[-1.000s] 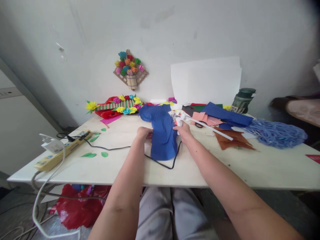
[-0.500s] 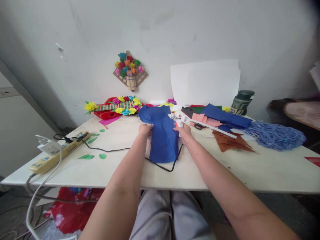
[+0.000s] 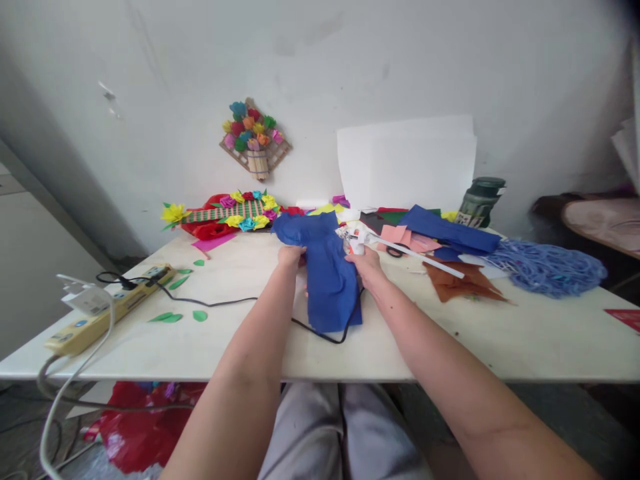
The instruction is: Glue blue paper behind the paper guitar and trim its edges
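at mid-frame, the blue sheet [image 3: 330, 283] is held over the worktop [image 3: 540, 333], its side edges pinched in the nearly closed fingers of the left hand [image 3: 291, 257] and right hand [image 3: 367, 263]. likely light, soft and easily creased, it is best taken by opposite edges.
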A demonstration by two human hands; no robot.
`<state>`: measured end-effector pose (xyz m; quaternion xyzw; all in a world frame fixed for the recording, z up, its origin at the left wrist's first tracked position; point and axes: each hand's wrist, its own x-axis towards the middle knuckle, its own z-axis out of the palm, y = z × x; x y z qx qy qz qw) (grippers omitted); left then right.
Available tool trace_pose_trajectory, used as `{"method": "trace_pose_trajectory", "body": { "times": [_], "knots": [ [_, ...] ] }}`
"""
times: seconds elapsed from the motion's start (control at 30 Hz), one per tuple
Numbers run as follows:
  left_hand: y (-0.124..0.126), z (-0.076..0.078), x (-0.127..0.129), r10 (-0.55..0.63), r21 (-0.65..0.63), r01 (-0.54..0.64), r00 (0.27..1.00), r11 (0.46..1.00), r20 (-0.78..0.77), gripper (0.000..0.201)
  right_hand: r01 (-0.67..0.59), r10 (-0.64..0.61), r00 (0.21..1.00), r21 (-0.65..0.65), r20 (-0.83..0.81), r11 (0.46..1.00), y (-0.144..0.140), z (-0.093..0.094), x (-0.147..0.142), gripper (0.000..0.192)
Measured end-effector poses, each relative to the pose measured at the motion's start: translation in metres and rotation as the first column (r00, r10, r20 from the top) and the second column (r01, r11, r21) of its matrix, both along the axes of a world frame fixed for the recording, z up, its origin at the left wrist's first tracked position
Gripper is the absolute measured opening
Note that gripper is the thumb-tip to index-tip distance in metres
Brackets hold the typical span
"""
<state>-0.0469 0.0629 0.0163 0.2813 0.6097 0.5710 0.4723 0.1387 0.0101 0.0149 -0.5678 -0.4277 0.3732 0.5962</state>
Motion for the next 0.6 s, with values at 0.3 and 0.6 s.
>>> {"method": "trace_pose_trajectory", "body": {
  "times": [0.3,0.6],
  "knots": [
    [-0.008,0.015,0.004,-0.025,-0.091,0.036,0.992,0.995,0.123,0.013,0.017,-0.018,0.998,0.024,0.063,1.0,0.003,-0.003,0.002,0.034],
    [-0.007,0.015,0.008,0.002,-0.05,0.007,0.986,0.999,0.165,0.011,0.06,-0.061,0.979,0.01,0.196,0.998,0.005,-0.006,0.008,0.029]
  ]
}}
